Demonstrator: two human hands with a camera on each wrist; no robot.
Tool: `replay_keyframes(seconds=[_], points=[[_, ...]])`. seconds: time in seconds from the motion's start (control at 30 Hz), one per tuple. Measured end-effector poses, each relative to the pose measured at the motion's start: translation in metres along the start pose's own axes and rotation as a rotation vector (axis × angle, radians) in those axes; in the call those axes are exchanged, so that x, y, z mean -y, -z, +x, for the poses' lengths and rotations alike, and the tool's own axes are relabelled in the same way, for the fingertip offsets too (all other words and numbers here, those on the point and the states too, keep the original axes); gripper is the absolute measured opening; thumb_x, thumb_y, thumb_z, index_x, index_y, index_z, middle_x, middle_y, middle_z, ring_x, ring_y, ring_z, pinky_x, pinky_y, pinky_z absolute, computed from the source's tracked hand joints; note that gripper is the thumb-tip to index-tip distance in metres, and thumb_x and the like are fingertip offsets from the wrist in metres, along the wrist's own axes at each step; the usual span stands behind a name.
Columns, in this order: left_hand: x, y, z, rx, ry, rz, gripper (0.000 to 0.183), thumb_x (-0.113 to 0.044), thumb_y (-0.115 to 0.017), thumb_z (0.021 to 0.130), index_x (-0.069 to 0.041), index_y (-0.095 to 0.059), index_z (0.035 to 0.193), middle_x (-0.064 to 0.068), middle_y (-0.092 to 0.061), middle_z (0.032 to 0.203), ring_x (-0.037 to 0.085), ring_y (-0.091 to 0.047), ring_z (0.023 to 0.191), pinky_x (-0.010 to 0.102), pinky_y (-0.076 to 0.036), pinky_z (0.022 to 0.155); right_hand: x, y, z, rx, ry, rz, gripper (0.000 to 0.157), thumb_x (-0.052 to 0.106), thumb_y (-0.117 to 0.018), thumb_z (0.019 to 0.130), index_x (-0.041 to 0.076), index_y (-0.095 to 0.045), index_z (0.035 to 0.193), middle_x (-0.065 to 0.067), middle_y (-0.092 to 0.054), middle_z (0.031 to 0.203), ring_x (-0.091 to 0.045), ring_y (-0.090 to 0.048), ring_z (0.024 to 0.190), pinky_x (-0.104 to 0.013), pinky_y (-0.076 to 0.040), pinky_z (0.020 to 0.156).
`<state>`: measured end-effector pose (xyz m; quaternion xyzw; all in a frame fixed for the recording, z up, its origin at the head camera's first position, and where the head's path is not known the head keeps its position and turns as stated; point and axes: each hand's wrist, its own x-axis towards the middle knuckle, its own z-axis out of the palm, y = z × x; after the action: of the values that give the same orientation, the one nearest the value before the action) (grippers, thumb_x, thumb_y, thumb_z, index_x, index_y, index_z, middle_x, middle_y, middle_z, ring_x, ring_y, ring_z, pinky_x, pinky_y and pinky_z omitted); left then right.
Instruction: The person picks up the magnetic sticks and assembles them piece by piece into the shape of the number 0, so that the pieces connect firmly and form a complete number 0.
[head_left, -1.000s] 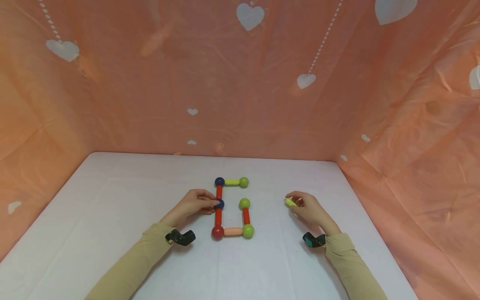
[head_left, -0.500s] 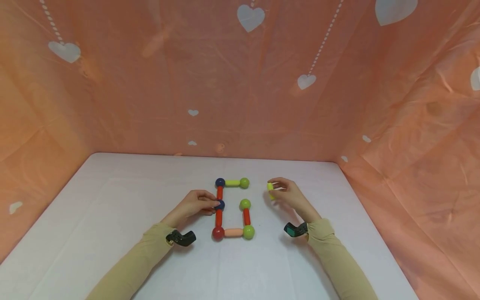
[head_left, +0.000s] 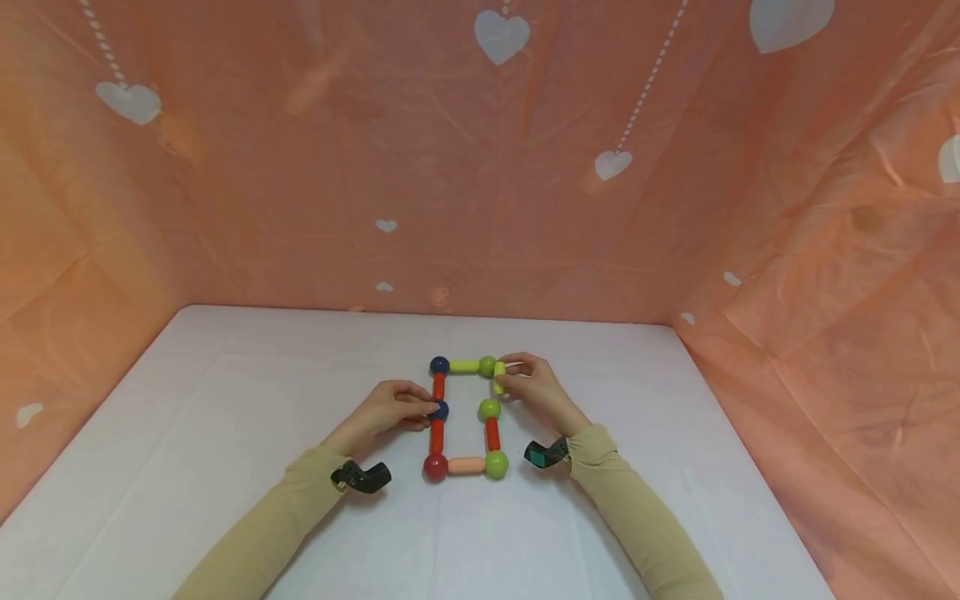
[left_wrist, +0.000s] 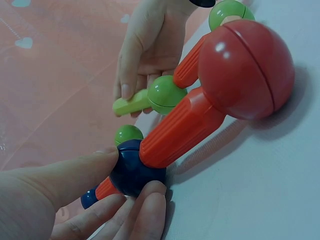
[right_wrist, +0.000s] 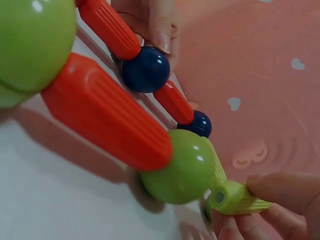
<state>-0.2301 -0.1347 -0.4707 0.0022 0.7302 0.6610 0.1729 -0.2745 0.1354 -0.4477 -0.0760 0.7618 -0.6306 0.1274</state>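
Note:
Magnetic rods and balls lie joined on the white table. My left hand (head_left: 390,406) pinches the middle blue ball (left_wrist: 135,172) between thumb and fingers; red rods run from it to a far blue ball (head_left: 439,364) and a near red ball (head_left: 435,467). With thumb and fingertips, my right hand (head_left: 538,387) grips a yellow-green rod (right_wrist: 237,199), a metal disc showing at its end. That rod is at the gap between the far green ball (head_left: 487,367) and the middle green ball (head_left: 489,409). Whether it touches either ball, I cannot tell.
A peach rod (head_left: 467,466) links the red ball to a near green ball (head_left: 497,464), and a red rod (head_left: 492,433) rises from there. Another yellow-green rod (head_left: 464,367) forms the far side. An orange heart-patterned cloth (head_left: 480,183) hangs behind the white table (head_left: 262,367).
My right hand has moved left with the yellow-green rod, from the right of the table to beside the green balls. The rod has turned more lengthwise. My left hand stays on the blue ball.

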Motion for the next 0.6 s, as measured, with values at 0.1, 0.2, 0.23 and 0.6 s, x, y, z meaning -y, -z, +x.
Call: replay_keyframes(seconds=[0.1, 0.2, 0.23, 0.6], points=[[0.0, 0.0, -0.001, -0.002, 0.004, -0.003, 0.031, -0.012, -0.073, 0.085, 0.005, -0.061, 0.108, 0.014, -0.067, 0.095, 0.02, -0.066, 0.077, 0.032, -0.056, 0.073, -0.001, -0.006, 0.003, -0.007, 0.009, 0.008, 0.038, 0.005, -0.068, 0.085, -0.002, -0.056, 0.121, -0.014, -0.063, 0.1, -0.016, -0.063, 0.074, -0.03, -0.053, 0.067], [0.001, 0.0, -0.001, 0.002, 0.005, -0.008, 0.031, -0.012, -0.073, 0.086, 0.006, -0.061, 0.108, 0.014, -0.066, 0.095, 0.02, -0.065, 0.077, 0.032, -0.056, 0.073, -0.001, -0.01, 0.004, -0.019, 0.008, -0.018, 0.039, 0.005, -0.069, 0.084, -0.002, -0.057, 0.121, -0.012, -0.065, 0.097, -0.016, -0.062, 0.07, -0.027, -0.05, 0.061], [0.001, 0.0, -0.001, 0.003, 0.004, -0.007, 0.03, -0.012, -0.072, 0.086, 0.006, -0.061, 0.108, 0.014, -0.066, 0.094, 0.02, -0.065, 0.077, 0.032, -0.056, 0.073, -0.001, -0.011, 0.004, -0.022, 0.007, -0.029, 0.039, 0.005, -0.069, 0.084, -0.002, -0.057, 0.12, -0.012, -0.066, 0.096, -0.016, -0.061, 0.069, -0.026, -0.049, 0.059], [0.001, 0.0, 0.001, 0.006, 0.0, -0.008, 0.031, -0.012, -0.072, 0.086, 0.006, -0.06, 0.109, 0.014, -0.067, 0.094, 0.019, -0.065, 0.077, 0.031, -0.056, 0.073, -0.002, -0.019, 0.003, -0.05, -0.013, -0.096, 0.036, 0.009, -0.071, 0.085, -0.001, -0.059, 0.117, -0.01, -0.068, 0.095, -0.013, -0.058, 0.068, -0.025, -0.047, 0.056]])
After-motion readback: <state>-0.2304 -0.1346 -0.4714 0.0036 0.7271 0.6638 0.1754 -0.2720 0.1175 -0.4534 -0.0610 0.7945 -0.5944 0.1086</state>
